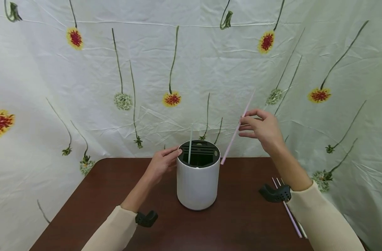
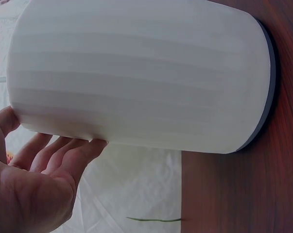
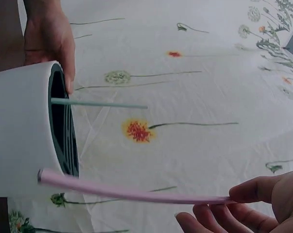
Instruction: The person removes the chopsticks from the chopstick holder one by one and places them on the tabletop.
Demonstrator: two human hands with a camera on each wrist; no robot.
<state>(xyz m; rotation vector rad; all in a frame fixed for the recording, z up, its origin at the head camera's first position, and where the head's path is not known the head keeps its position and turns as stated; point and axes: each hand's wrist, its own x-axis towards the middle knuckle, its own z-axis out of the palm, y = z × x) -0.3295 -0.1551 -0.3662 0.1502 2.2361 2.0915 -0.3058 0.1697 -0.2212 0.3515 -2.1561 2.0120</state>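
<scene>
A white cylindrical holder (image 1: 197, 186) with a black slotted top (image 1: 201, 146) stands upright on the table. My left hand (image 1: 163, 161) holds it at its upper left, the thumb on the rim and the fingertips (image 2: 98, 144) against the side wall. A pale green straw (image 1: 190, 144) rises out of the opening near the left side. Up to the right, my right hand (image 1: 260, 127) pinches a pink straw (image 1: 231, 144) between thumb and fingers. The straw slants, its lower end beside the holder's right rim and apart from the top.
Several more straws (image 1: 291, 218) lie on the dark brown table (image 1: 241, 212) at the right, partly hidden under my right forearm. Behind the table hangs a white cloth (image 1: 153, 52) printed with flowers. A black band sits on each wrist.
</scene>
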